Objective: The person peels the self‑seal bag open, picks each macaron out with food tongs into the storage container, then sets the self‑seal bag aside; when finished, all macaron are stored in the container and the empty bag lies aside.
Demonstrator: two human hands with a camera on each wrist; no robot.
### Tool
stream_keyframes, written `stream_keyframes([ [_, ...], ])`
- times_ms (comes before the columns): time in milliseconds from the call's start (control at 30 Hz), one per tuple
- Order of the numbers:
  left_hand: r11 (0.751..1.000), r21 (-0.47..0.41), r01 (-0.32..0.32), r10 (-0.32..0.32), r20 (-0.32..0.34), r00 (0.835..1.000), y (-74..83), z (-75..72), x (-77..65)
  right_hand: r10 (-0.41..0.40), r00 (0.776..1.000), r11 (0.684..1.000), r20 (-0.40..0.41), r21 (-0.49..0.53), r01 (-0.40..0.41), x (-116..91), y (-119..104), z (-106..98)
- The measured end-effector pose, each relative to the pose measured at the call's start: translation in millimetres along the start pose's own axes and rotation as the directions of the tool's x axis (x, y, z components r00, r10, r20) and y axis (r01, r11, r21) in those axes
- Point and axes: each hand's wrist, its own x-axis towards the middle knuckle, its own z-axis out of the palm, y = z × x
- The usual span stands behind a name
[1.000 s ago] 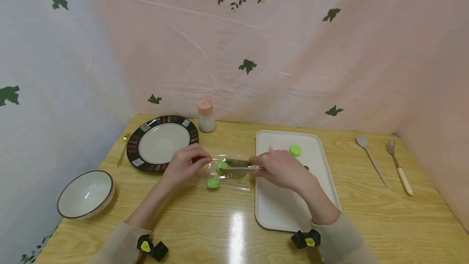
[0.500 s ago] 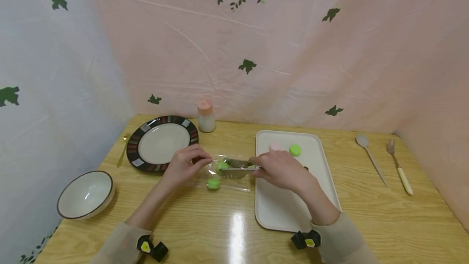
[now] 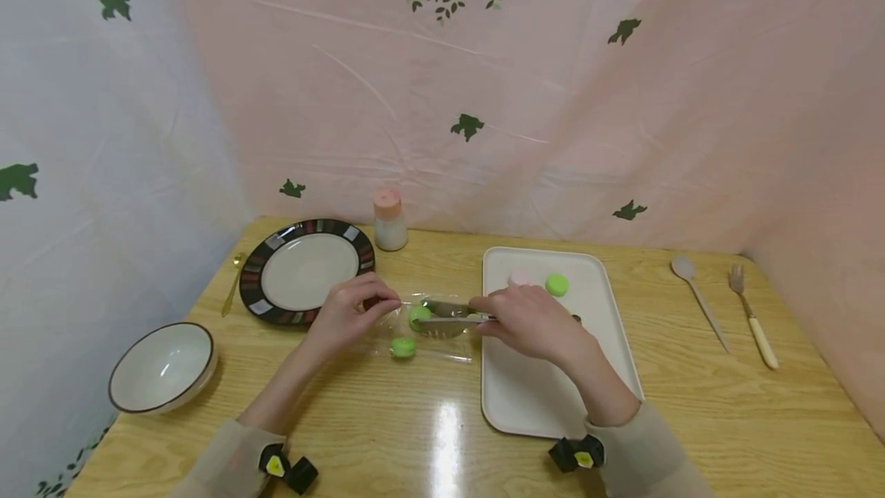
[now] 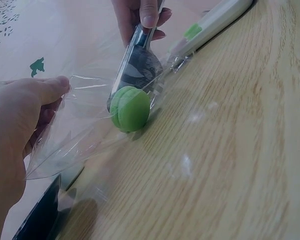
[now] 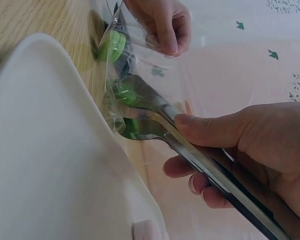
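Observation:
My left hand (image 3: 351, 310) pinches the edge of a clear plastic bag (image 4: 82, 112), holding its upper side raised off the table. In my right hand (image 3: 532, 320) is a pair of metal tongs (image 5: 202, 159), gripped between thumb and fingers. The tong heads reach into the bag's right end, one on each side of a green macaron (image 3: 419, 318), seen through the plastic. A second green macaron (image 3: 402, 347) stands on its edge in the bag, closer to me. In the right wrist view the film partly veils the tong tips.
Beneath my right hand is a white tray (image 3: 512, 406) bearing a pink macaron (image 3: 520, 277) and a green macaron (image 3: 557, 284). A rimmed plate (image 3: 307, 271), bowl (image 3: 162, 367), shaker (image 3: 390, 220) and small gold spoon (image 3: 232, 287) lie left; a spoon (image 3: 700, 298) and fork (image 3: 754, 317) right.

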Motion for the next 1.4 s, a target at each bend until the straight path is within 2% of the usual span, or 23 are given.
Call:
stream_keyframes([
  [200,1.0,0.001,-0.012,0.012,-0.003,1.0,-1.6,-1.7,-1.9,-0.001,1.0,1.0,0.003,0.002,0.001,1,0,0],
  [367,0.999,0.009,-0.036,0.036,-0.013,0.999,-3.9,-0.2,-1.1,-0.002,1.0,1.0,0.005,0.027,0.002,-8,6,-10],
  [500,1.0,0.015,0.002,-0.002,-0.002,1.0,-2.1,1.0,0.8,0.042,0.999,0.999,-0.011,0.017,-0.041,-29,18,-21],
  [700,1.0,0.011,0.018,-0.018,0.004,1.0,-0.3,1.0,0.9,0.154,0.987,0.988,-0.032,0.003,-0.154,-78,36,-37],
  [933,1.0,0.015,0.014,-0.014,0.0,1.0,-1.3,1.0,0.0,0.152,0.983,0.987,-0.107,-0.042,-0.157,-118,55,-45],
  [1200,1.0,-0.002,-0.006,0.006,-0.003,1.0,-2.4,0.3,-0.4,0.163,0.982,0.983,-0.095,-0.065,-0.17,-137,59,-36],
  [1400,1.0,-0.01,0.003,-0.003,-0.009,1.0,-0.9,1.1,-0.6,0.189,0.982,0.982,-0.02,-0.029,-0.189,-137,55,-34],
])
